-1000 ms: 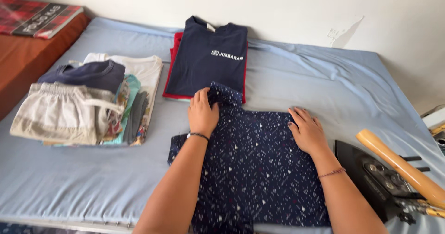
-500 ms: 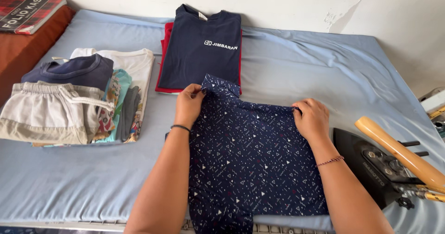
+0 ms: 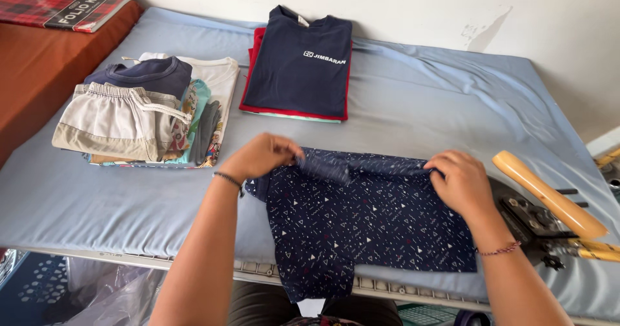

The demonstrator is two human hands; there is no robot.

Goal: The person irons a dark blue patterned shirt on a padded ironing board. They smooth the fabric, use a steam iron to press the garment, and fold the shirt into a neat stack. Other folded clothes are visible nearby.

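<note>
A dark navy patterned garment (image 3: 361,219) lies on the blue padded table (image 3: 420,106), its lower part hanging over the near edge. My left hand (image 3: 261,157) pinches the garment's top left edge, which is folded toward me. At the top right corner my right hand (image 3: 460,184) grips the same folded edge. Both wrists wear thin bracelets.
A navy printed shirt on a red one (image 3: 298,64) lies folded at the back. A stack of folded clothes (image 3: 145,113) sits left. An iron with a wooden handle (image 3: 549,200) rests at the right edge. A plaid book (image 3: 61,4) lies on the brown surface, far left.
Both hands have pulled the garment's top edge toward me, folding it over. The view has shifted slightly.
</note>
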